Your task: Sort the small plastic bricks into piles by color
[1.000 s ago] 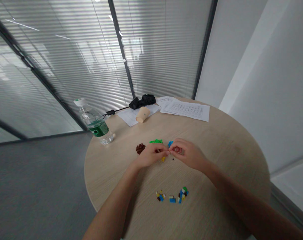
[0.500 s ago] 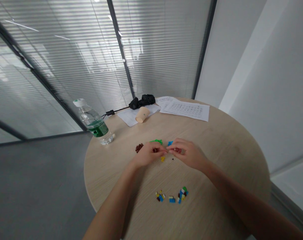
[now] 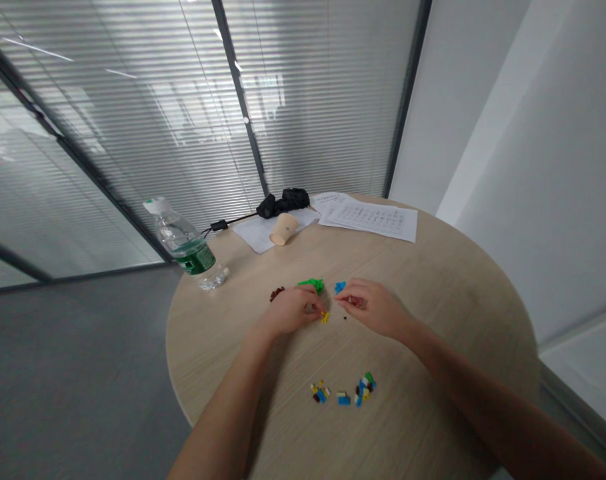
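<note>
"What's in the hands?"

"The right hand (image 3: pixel 373 308) pinches what looks like a tiny red brick (image 3: pixel 355 301), small enough to need fingertips. The left hand (image 3: pixel 293 311), just apart, hides anything it holds."

"Around them?"

"On the desk (image 3: pixel 447 320), a yellow brick (image 3: pixel 325 318) lies just beside the left hand, green bricks (image 3: pixel 311 285) beyond it, and a mixed heap of bricks (image 3: pixel 343 393) nearer the person."

On the round tabletop (image 3: pixel 433 347), small plastic bricks (image 3: pixel 343 393) lie at six o'clock from the left hand (image 3: pixel 295 310) and right hand (image 3: pixel 370 307), a water bottle (image 3: pixel 185 247) stands at ten, a paper cup (image 3: pixel 283 229) lies on a sheet of paper (image 3: pixel 255 237) at twelve, and printed sheets (image 3: pixel 370 221) lie at one.

Whatever sits in the right hand (image 3: pixel 375 308) — half hidden, too small to tell.
</note>
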`<state>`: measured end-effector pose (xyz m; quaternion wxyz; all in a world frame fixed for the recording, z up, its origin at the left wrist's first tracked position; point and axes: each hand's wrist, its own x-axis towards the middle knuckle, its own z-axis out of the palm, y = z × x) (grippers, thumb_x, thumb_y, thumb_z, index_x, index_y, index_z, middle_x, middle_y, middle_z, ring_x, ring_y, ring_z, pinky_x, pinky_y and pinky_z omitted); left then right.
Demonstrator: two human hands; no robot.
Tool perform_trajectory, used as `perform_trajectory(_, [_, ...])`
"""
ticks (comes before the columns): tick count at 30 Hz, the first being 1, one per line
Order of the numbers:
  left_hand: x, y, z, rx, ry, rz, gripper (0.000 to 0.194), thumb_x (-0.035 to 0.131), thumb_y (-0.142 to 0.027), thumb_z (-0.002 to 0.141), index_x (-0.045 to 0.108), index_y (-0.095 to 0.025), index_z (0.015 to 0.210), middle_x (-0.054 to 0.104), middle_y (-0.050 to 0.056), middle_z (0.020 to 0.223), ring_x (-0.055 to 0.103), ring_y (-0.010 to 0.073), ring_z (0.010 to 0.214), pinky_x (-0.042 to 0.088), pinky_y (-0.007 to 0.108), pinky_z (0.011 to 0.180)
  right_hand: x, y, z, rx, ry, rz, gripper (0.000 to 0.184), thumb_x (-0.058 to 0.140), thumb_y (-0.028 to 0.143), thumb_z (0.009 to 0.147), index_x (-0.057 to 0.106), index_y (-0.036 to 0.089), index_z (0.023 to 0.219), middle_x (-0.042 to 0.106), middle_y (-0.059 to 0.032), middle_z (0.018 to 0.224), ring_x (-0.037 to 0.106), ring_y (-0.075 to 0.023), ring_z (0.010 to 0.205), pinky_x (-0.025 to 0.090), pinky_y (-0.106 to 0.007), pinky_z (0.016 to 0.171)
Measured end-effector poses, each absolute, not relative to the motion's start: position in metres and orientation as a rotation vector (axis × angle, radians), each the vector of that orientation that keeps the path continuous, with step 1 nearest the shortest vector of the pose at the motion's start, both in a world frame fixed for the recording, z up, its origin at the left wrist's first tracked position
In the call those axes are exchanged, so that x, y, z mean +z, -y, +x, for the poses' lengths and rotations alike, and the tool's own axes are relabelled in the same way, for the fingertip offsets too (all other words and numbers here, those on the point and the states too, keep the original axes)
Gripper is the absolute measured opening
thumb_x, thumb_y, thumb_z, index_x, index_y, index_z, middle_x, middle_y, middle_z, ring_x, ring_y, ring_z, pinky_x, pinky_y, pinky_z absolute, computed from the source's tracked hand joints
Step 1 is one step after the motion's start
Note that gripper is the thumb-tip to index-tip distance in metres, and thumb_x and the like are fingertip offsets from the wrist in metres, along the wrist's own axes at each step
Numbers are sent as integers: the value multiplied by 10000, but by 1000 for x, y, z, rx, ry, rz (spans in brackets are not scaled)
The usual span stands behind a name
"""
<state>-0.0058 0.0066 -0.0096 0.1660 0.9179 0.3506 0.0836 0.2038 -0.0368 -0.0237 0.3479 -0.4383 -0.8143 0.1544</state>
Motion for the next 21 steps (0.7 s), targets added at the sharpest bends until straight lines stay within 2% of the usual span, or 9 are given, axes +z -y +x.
perform_trajectory(4, [-8, -6, -5, 191, -988, 2603, 162, 581, -149, 769, 716, -220, 824, 632, -1, 763, 559, 123, 684, 391, 221, 639, -25, 37, 203, 354, 2192, -1174, 127, 560, 169, 837, 687, 177, 841, 647, -39, 789, 565, -123, 670, 431, -230, 636])
perform_trajectory(12, [-10, -7, -6, 197, -991, 2615, 152, 579, -159, 760, 708, -219, 813, 645, -7, 760, 554, 122, 685, 377, 217, 629, -29, 37, 200, 286, 2311, -1185, 124, 575, 125, 808, 685, 184, 808, 669, -40, 821, 589, -151, 778, 426, -262, 722])
perform_trajectory(21, [-9, -11, -14, 155, -1104, 2595, 111, 592, -186, 744, 698, -210, 764, 644, -4, 772, 557, 130, 700, 382, 220, 645, -39, 34, 198, 123, 2493, -1163, 141, 569, 174, 845, 698, 172, 788, 636, -59, 810, 544, -183, 845, 410, -305, 767])
